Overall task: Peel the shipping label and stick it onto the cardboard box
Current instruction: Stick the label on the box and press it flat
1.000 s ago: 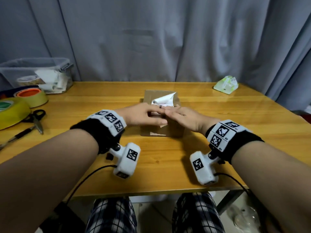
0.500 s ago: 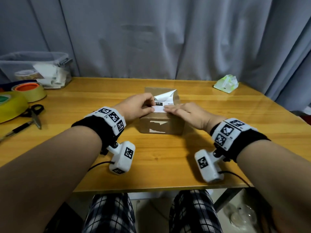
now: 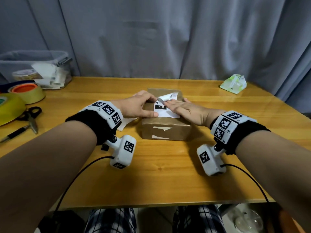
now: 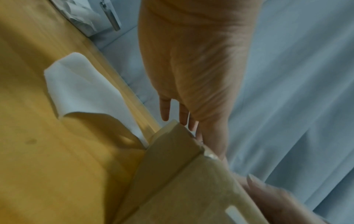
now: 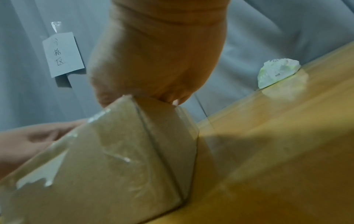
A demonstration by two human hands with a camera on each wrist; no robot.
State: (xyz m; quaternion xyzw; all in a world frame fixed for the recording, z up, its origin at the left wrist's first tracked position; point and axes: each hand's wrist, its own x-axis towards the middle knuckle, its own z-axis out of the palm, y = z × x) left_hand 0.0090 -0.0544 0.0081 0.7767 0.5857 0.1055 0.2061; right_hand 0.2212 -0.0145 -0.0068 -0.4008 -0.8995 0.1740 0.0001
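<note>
I have the cardboard box (image 3: 165,130) mid-table, label face up for pressing. My right hand (image 3: 182,109) lies flat, fingers straight, pinning the shipping label (image 3: 162,110) on the lid so it bonds. My left hand (image 3: 140,107) pinches the label's lifted far corner, keeping it off until smoothed.
</note>
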